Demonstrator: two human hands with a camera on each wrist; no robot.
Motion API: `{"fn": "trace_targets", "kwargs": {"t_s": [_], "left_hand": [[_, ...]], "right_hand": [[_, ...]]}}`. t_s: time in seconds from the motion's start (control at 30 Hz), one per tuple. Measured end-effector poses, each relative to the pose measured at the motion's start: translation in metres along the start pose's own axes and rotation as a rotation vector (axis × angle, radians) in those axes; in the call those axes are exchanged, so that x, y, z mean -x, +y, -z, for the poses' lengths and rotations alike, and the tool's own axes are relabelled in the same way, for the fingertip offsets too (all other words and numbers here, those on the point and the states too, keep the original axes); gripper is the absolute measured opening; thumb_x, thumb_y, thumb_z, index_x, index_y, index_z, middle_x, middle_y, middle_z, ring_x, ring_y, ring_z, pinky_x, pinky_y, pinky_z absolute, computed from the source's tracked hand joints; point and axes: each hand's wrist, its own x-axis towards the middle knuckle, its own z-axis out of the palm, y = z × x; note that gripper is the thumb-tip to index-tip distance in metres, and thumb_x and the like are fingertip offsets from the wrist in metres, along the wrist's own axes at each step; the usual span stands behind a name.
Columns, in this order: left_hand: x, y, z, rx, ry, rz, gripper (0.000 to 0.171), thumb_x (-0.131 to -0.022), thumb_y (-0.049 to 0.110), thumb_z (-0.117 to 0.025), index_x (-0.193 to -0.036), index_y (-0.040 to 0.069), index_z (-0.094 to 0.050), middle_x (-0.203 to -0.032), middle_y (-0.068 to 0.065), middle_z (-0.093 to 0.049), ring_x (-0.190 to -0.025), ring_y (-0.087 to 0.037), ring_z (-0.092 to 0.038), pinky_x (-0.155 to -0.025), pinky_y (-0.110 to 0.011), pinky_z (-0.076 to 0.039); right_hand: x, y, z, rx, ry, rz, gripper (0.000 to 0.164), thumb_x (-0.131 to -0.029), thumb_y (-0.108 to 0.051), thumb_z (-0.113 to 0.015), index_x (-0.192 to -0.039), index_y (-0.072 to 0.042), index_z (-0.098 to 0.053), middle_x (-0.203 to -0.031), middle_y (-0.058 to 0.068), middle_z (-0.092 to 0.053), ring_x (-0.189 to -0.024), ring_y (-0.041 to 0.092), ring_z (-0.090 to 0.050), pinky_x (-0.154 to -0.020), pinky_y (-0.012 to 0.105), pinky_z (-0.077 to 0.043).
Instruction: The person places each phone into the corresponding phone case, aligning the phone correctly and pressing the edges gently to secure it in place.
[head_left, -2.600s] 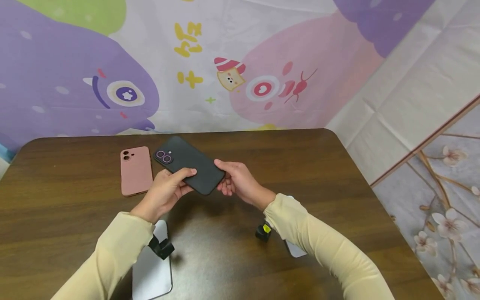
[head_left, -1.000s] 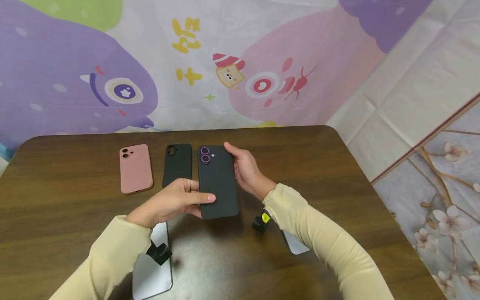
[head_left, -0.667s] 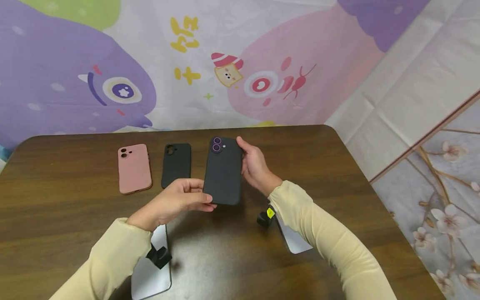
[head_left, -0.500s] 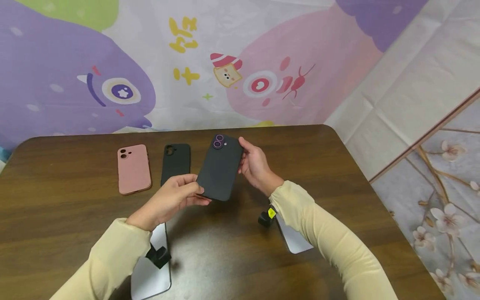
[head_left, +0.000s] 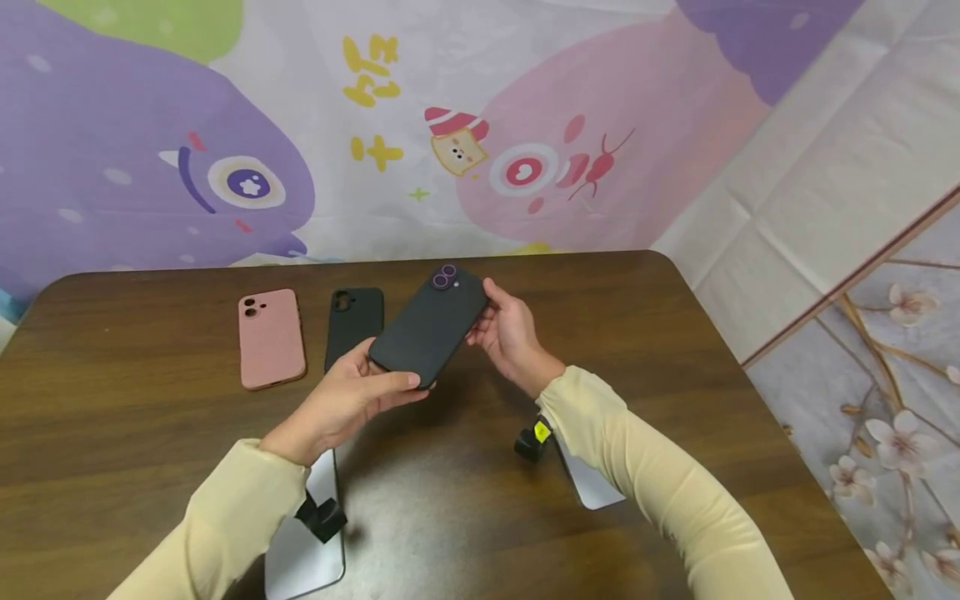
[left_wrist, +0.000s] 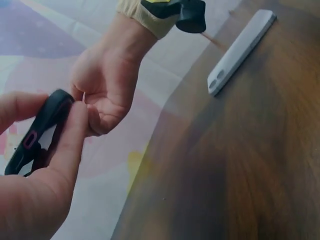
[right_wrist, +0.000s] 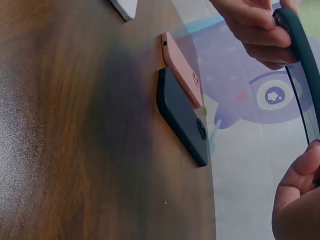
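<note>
A phone in a dark case [head_left: 431, 325], its two camera lenses ringed in purple, is held tilted above the table in the head view. My left hand [head_left: 348, 396] grips its lower end, thumb on the back and fingers underneath. At the upper right edge my right hand [head_left: 510, 337] pinches the phone between thumb and fingers. The right wrist view shows the cased phone [right_wrist: 302, 50] edge-on, with a glossy face beside the case rim. A pink port opening shows on the cased phone's end [left_wrist: 31, 139] in the left wrist view.
On the brown table [head_left: 660, 350] lie a pink phone case [head_left: 272, 340] and a second dark case [head_left: 356, 321], partly behind my left hand. A white phone-like slab [head_left: 303, 542] lies under the left forearm, another white slab [head_left: 588, 479] by the right sleeve. A printed cloth hangs behind.
The cased phone has swung from leaning left, through upright, to leaning right, and shifted toward the right. The second dark case has come into view. Both hands stay at the phone.
</note>
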Motion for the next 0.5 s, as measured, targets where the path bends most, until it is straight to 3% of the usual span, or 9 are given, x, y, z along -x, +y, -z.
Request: {"fn": "trace_targets", "kwargs": {"t_s": [0.23, 0.5], "left_hand": [[-0.0002, -0.002, -0.0017, -0.038, 0.068, -0.049, 0.058, -0.083, -0.01, -0.056, -0.132, -0.002, -0.027, -0.111, -0.002, -0.062, -0.094, -0.011, -0.065, -0.086, -0.035, -0.056], [0.0023, -0.0022, -0.0042, 0.019, 0.037, -0.043, 0.059, -0.083, -0.008, -0.061, -0.133, -0.003, -0.031, -0.107, 0.002, -0.066, -0.094, -0.012, -0.066, -0.088, -0.036, -0.055]], "right_hand": [[0.0018, 0.0027, -0.0012, -0.036, 0.0, 0.025, 0.041, -0.102, -0.028, -0.035, -0.073, -0.01, -0.058, -0.055, -0.001, -0.059, -0.046, 0.012, -0.048, -0.045, 0.023, -0.04], [0.0033, 0.0036, -0.001, -0.042, -0.004, 0.014, 0.041, -0.102, -0.033, -0.035, -0.076, -0.012, -0.059, -0.059, -0.002, -0.059, -0.05, 0.01, -0.047, -0.048, 0.022, -0.038]]}}
